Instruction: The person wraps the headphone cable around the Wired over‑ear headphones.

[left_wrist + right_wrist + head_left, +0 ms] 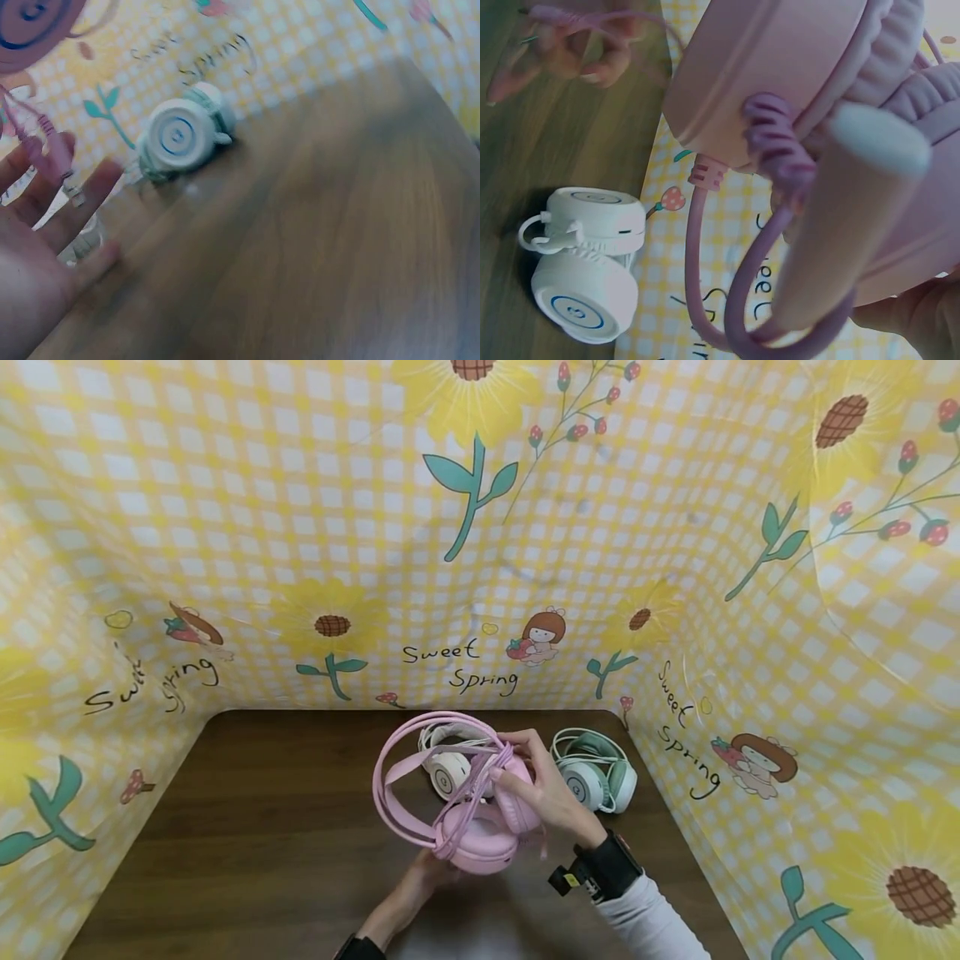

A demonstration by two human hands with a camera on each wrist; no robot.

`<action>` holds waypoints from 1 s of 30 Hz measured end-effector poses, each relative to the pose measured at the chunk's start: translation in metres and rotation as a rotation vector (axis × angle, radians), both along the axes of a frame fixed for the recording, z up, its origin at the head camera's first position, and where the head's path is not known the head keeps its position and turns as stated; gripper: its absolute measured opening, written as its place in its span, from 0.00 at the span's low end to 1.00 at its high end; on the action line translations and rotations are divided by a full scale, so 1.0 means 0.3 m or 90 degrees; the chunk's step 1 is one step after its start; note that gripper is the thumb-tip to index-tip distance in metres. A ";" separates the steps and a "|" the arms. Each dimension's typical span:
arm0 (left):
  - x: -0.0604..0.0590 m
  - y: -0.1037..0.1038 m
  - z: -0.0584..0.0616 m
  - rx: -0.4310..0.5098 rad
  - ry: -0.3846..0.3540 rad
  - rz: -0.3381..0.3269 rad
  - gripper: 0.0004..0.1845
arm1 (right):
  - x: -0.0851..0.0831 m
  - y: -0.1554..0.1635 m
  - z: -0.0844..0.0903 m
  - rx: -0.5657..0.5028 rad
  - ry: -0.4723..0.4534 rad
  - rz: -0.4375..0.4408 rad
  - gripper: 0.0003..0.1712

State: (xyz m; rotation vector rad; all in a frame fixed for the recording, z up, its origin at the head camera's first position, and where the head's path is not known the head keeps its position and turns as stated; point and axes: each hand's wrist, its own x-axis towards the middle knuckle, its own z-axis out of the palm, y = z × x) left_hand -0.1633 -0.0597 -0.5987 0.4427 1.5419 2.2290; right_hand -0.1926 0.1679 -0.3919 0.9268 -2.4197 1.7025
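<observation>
A pink pair of headphones [480, 839], its cord bundled around it, is held up over the table by my right hand [551, 793]. The thumb [847, 217] lies across the coiled cord near the ear cups in the right wrist view. My left hand [429, 875] is below the headphones, partly hidden by an ear cup. In the left wrist view its fingers [82, 202] are spread, and the pink cord's plugs [54, 154] dangle right at them, overlapping the fingers.
White headphones [450, 774] lie on the dark wooden table [247, 827], behind the pink pair. Mint-green and white headphones [588, 783] rest near the table's right edge. A yellow checked cloth [360, 510] with printed flowers walls the back and sides.
</observation>
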 end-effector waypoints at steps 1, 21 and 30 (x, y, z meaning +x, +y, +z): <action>0.003 -0.002 0.013 0.035 -0.008 -0.009 0.20 | -0.004 0.001 -0.004 0.001 0.005 -0.005 0.26; 0.072 -0.032 0.130 -0.337 0.326 0.492 0.02 | -0.060 -0.054 -0.202 -0.002 0.056 -0.192 0.25; 0.089 -0.064 0.118 -0.334 0.510 0.462 0.13 | -0.044 -0.089 -0.292 -0.045 -0.064 -0.133 0.24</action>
